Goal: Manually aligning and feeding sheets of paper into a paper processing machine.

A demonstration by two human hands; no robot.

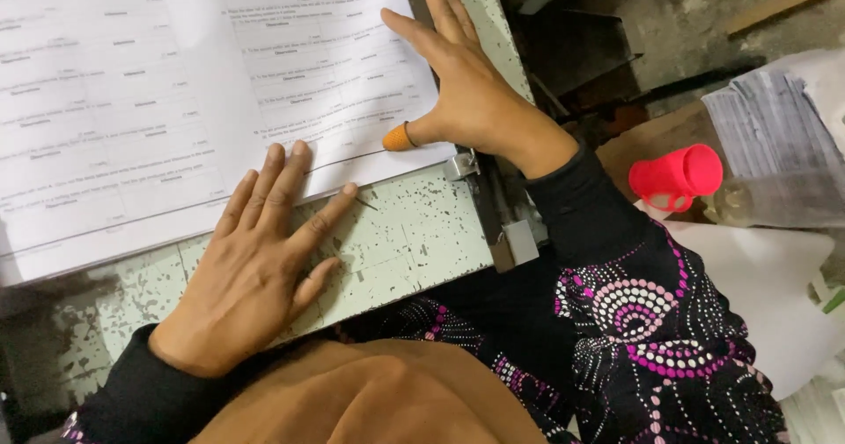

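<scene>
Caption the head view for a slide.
Two hands, left and right, press printed sheets flat on a worn green table.

Just one view here, a head cam that looked steeply down from right above the person's chest. It sat close in, so the table point(396, 242) and paper point(176, 83) filled most of it, with floor clutter off to the right edge.

From my feed I see a worn pale-green counter point(396, 250) with chipped, speckled paint and a metal bracket point(515, 237) at its edge. Beyond it to the right lies a rough grey concrete floor point(695, 13), dimly lit, with a wooden plank point(783, 0) across the far corner.
</scene>
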